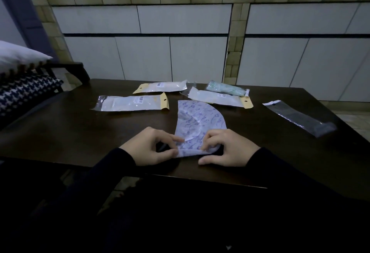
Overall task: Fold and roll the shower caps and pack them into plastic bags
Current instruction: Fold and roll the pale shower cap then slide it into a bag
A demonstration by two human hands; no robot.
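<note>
A dark wooden table (pixel 80 132) fills the view, with a tiled wall behind it and cushions on a seat at the left. Across its far half lie four packed plastic bags: one long packed bag (pixel 131 103) left of centre, another (pixel 161 87) behind it, a third (pixel 219 97) to the right and a bag holding a green roll (pixel 227 88) just beyond that. Well apart at the right edge lies an empty clear bag (pixel 300 118). Near the front edge sits the folded shower cap (pixel 200 118), white with a purple print, folded to a fan shape (its narrow end towards the person). The left hand (pixel 152 146) pinches that near end between thumb and curled fingers, and the right hand (pixel 226 148) grips it likewise, apparently starting the roll. The thin, slippery film could spring open or roll crooked if either pinch loosens, leaving a roll too fat for the narrow bag.
</note>
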